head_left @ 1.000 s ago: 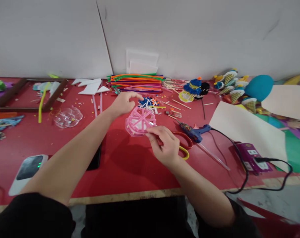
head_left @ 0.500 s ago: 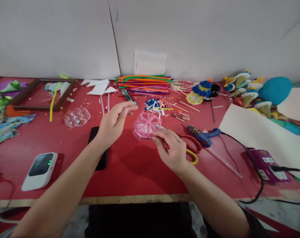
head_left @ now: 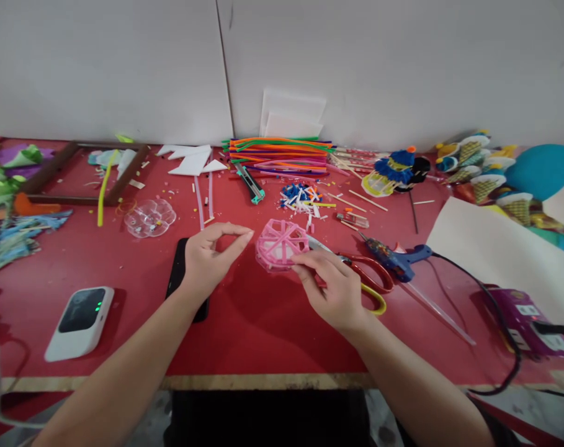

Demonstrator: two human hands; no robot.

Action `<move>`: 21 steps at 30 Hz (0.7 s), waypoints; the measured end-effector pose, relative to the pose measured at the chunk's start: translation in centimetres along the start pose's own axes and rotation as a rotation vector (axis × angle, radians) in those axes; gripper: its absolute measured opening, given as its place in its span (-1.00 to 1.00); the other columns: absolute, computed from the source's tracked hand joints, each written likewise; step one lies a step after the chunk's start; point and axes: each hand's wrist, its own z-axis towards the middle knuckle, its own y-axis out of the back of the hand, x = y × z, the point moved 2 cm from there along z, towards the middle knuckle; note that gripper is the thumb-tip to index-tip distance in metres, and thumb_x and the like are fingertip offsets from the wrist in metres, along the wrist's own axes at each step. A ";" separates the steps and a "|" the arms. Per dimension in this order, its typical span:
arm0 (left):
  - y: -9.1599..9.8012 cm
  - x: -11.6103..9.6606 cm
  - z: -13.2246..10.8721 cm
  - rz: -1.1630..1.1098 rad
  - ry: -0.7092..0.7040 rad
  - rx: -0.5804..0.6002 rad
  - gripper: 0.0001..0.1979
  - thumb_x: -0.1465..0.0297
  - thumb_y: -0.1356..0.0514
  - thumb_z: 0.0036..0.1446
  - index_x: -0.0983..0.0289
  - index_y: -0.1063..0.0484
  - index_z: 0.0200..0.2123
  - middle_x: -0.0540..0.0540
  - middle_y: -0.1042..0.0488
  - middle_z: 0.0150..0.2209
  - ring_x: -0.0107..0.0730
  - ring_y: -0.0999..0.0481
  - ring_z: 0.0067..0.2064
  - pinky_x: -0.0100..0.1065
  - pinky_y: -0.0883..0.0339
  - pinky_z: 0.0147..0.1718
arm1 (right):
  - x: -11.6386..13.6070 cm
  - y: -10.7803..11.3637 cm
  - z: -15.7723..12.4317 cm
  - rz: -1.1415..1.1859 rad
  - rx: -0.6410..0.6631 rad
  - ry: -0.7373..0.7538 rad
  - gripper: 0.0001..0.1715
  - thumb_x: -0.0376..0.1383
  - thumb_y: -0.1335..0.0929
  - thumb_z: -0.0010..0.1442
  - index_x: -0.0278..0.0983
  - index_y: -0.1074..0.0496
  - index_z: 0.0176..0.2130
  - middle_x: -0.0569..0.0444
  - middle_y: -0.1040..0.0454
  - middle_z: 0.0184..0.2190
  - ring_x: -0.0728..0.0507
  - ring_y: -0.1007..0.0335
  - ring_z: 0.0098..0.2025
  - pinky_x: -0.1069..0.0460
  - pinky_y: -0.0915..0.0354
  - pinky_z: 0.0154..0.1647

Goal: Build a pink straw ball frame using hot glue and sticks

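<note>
A pink wheel-shaped piece made of straws [head_left: 282, 244] lies on the red table [head_left: 244, 323]. My right hand [head_left: 334, 287] is closed, pinching the wheel's near right edge between thumb and fingers. My left hand [head_left: 213, 256] hovers just left of the wheel, with thumb and index finger meeting in a pinch. I cannot make out whether anything small is between them. A pile of short cut straw pieces [head_left: 303, 197] lies just beyond the wheel.
Red-and-yellow scissors [head_left: 370, 279] and a blue glue gun [head_left: 400, 257] lie right of my right hand. A black phone [head_left: 179, 273] sits under my left wrist, and a white device [head_left: 79, 323] lies near the front left. Long coloured straws [head_left: 279, 152] and a utility knife [head_left: 252, 185] lie further back.
My left hand drew back from the pile of cut pieces toward me and now sits pinched beside the wheel. My right hand stays on the wheel's edge.
</note>
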 end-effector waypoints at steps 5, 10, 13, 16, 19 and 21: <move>-0.3 0.3 -0.1 -0.064 0.069 -0.015 -0.92 0.35 -0.39 0.10 0.17 -0.67 -0.30 0.03 -0.71 -0.26 -0.29 -0.69 -0.17 -0.28 -0.55 -0.03 | 0.0 0.0 0.0 -0.017 0.011 0.002 -0.84 -0.42 -0.35 0.35 -0.23 -0.53 -0.14 0.03 -0.66 -0.31 -0.09 -0.63 -0.25 0.03 -0.57 -0.16; -0.5 1.3 0.1 -0.161 0.165 -0.010 -0.82 0.26 -0.36 0.17 0.19 -0.68 -0.20 0.07 -0.72 -0.25 -0.29 -0.70 -0.17 -0.29 -0.57 -0.05 | -0.1 -0.2 0.0 -0.027 0.005 0.002 -0.85 -0.42 -0.35 0.35 -0.22 -0.52 -0.14 0.05 -0.66 -0.31 -0.09 -0.63 -0.24 0.03 -0.57 -0.14; -0.6 2.1 0.2 -0.240 0.215 0.007 -0.74 0.20 -0.34 0.21 0.19 -0.67 -0.11 0.09 -0.72 -0.25 -0.29 -0.70 -0.14 -0.26 -0.54 0.02 | -0.2 -0.3 -0.1 -0.025 0.006 -0.003 -0.84 -0.42 -0.35 0.36 -0.22 -0.52 -0.13 0.04 -0.66 -0.30 -0.09 -0.63 -0.24 0.03 -0.57 -0.13; -0.8 2.6 0.3 -0.319 0.261 0.014 -0.71 0.19 -0.39 0.15 0.18 -0.67 -0.10 0.11 -0.72 -0.22 -0.30 -0.69 -0.13 -0.25 -0.53 0.04 | -0.2 -0.3 -0.1 -0.026 0.003 0.000 -0.85 -0.42 -0.36 0.35 -0.22 -0.51 -0.13 0.04 -0.65 -0.31 -0.09 -0.63 -0.24 0.04 -0.57 -0.15; -1.0 2.8 0.4 -0.417 0.304 -0.001 -0.71 0.25 -0.46 0.03 0.18 -0.67 -0.15 0.10 -0.71 -0.21 -0.32 -0.67 -0.15 -0.25 -0.53 0.01 | -0.2 -0.3 0.0 -0.016 0.006 -0.002 -0.84 -0.43 -0.35 0.34 -0.22 -0.51 -0.14 0.05 -0.66 -0.32 -0.08 -0.62 -0.24 0.05 -0.56 -0.15; -1.1 2.7 0.5 -0.483 0.329 -0.014 -0.72 0.30 -0.47 -0.03 0.17 -0.67 -0.18 0.08 -0.70 -0.22 -0.34 -0.66 -0.16 -0.26 -0.53 -0.01 | -0.2 -0.3 0.0 -0.007 0.009 -0.004 -0.83 -0.44 -0.35 0.34 -0.21 -0.51 -0.14 0.06 -0.66 -0.32 -0.08 -0.62 -0.24 0.04 -0.56 -0.16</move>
